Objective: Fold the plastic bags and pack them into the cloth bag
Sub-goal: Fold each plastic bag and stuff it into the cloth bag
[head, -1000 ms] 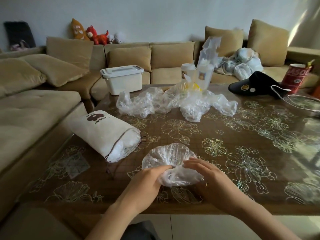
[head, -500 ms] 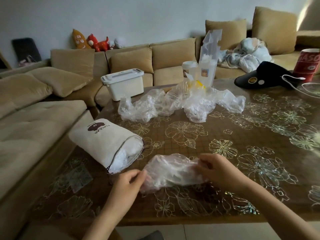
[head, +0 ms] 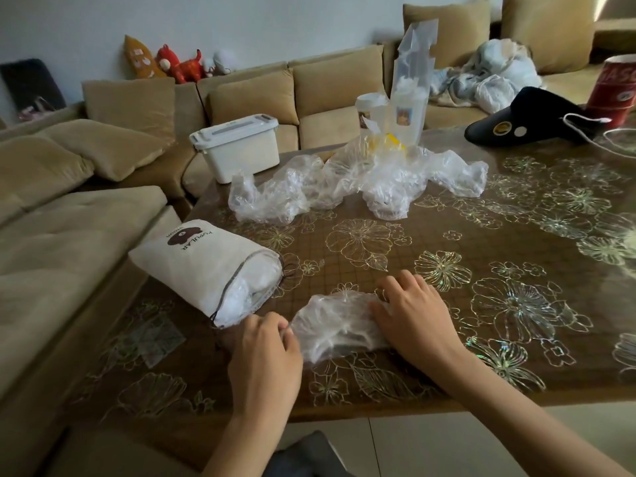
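- While the right hand (head: 413,318) presses flat, fingers spread, on the right end of the clear plastic bag (head: 339,325), the left hand (head: 265,342) curls its fingers round the bag's left edge and pinches it.
- That bag lies crumpled on the surface (head: 447,263), near the front edge, between the two hands. Folding looks to be the step in hand, and barely begun, I'd say.
- Next move, by my reckoning: smooth the air out, bring one end over the other, and get it small enough to slip in.
- Cloth bag (head: 206,266) lies on its side just left of the work, drawstring mouth open towards the hands, white crumpled plastic already showing inside.
- Plenty left to do: a heap of loose plastic bags (head: 344,180) waits further back on the surface.
- White storage box (head: 237,149) sits beyond the heap, lid on, so its contents can't be seen.
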